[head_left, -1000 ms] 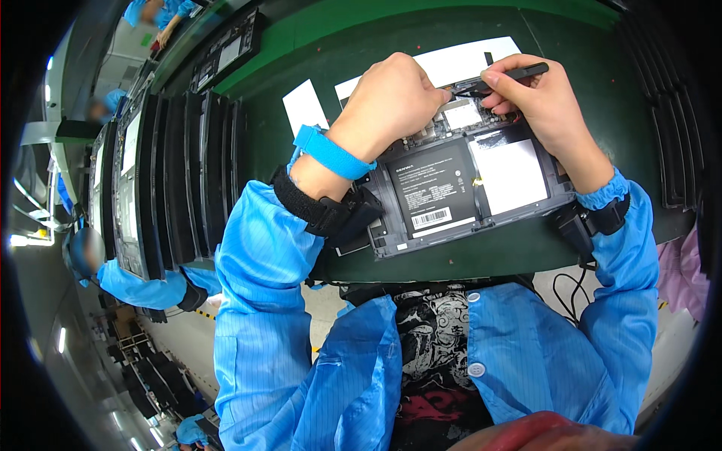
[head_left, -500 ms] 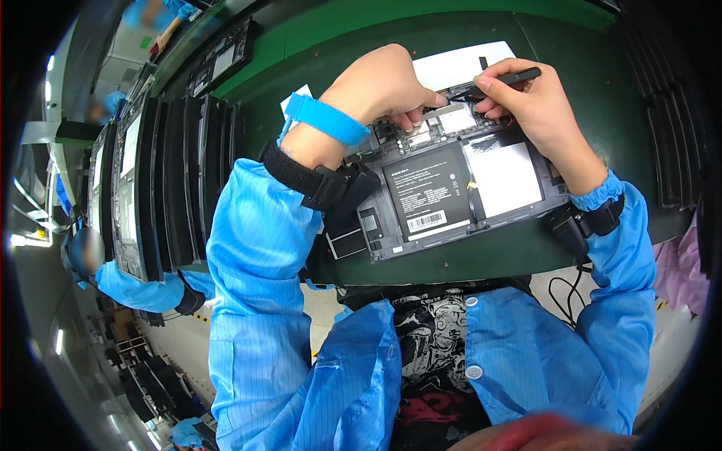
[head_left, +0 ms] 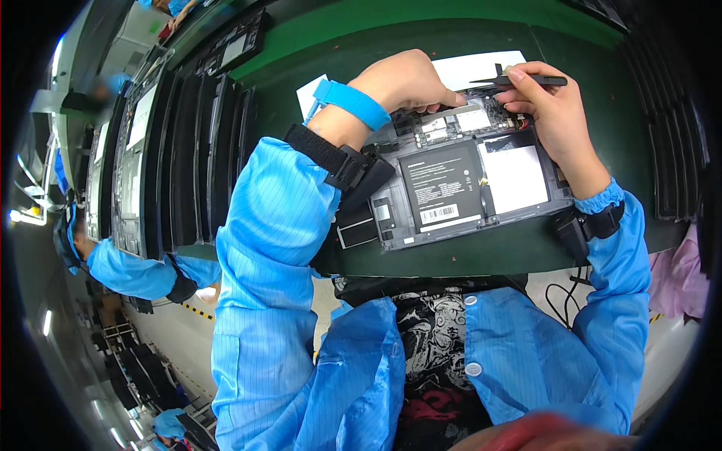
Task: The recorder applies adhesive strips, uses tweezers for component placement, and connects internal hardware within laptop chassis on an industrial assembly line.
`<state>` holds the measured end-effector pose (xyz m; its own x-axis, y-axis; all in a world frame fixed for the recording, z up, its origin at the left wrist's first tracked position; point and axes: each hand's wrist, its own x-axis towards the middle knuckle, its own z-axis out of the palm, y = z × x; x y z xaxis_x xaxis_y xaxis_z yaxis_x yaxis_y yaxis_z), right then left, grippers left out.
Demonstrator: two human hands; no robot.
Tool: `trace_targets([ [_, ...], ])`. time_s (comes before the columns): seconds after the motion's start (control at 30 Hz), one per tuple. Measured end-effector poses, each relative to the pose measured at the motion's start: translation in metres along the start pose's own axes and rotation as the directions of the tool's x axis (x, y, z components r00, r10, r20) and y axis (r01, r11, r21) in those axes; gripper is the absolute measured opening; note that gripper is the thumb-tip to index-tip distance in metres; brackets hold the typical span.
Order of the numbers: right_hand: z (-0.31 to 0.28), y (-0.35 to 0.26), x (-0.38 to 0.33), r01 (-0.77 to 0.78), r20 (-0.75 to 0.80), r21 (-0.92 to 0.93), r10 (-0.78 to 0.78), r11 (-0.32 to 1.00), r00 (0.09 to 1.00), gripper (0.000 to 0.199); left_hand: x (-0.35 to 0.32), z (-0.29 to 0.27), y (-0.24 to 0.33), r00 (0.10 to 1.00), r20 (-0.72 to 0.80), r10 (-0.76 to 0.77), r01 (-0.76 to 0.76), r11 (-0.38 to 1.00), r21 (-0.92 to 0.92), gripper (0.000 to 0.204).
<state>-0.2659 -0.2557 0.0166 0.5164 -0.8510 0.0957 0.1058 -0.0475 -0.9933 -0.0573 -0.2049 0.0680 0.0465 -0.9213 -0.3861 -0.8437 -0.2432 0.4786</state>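
Observation:
An opened laptop base point(head_left: 398, 239) lies in front of me, showing its black battery point(head_left: 442, 180), a white rectangular panel point(head_left: 514, 177) and a circuit board point(head_left: 475, 120). My left hand point(head_left: 406, 81) bends over the board's far left part. One digit stretches to the board's back edge; the other fingers curl underneath, mostly hidden, and what they grip cannot be made out. Black tweezers point(head_left: 538, 79) are in my right hand point(head_left: 553, 105), pinched between thumb and fingers. Their tips point left, above the board's back edge, apart from it.
A white sheet point(head_left: 477, 68) lies behind the laptop on the green table point(head_left: 338, 60). Upright laptop parts point(head_left: 177, 165) stand in a row at left; black trays point(head_left: 673, 143) are stacked at right. Another laptop base point(head_left: 229, 45) lies at the far left. A co-worker's blue sleeve point(head_left: 131, 274) shows beyond.
The tweezers have lifted off the board area and swung up and right, with their tips now apart from it. My left hand stays at the board's back edge, its curled fingertips less visible.

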Motion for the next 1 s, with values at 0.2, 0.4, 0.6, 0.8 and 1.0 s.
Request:
trace_targets([
  [0.2, -0.003, 0.002, -0.001, -0.003, -0.016, 0.039, 0.004, 0.999, 1.000, 0.022, -0.004, 0.001, -0.004, 1.000, -0.012, -0.014, 0.013, 0.995, -0.096, 0.048],
  [0.4, -0.003, 0.002, -0.001, -0.004, -0.007, 0.040, 0.004, 0.999, 1.000, 0.022, 0.006, 0.002, -0.016, 1.000, -0.001, 0.012, -0.012, 1.000, 0.020, 0.048],
  [0.6, -0.003, 0.001, -0.001, -0.008, -0.003, 0.042, 0.008, 0.999, 1.000, 0.022, 0.005, 0.005, -0.010, 0.994, -0.062, 0.092, -0.090, 0.996, 0.024, 0.053],
  [0.8, 0.004, -0.001, 0.002, 0.001, 0.012, 0.025, -0.001, 1.000, 1.000, 0.021, 0.010, 0.019, -0.030, 0.957, -0.254, 0.139, -0.098, 0.981, 0.167, 0.063],
  [1.0, -0.011, 0.008, 0.000, -0.008, -0.030, 0.125, 0.012, 0.992, 0.999, 0.022, -0.079, 0.016, -0.007, 0.928, -0.305, 0.212, -0.186, 0.976, 0.111, 0.047],
])
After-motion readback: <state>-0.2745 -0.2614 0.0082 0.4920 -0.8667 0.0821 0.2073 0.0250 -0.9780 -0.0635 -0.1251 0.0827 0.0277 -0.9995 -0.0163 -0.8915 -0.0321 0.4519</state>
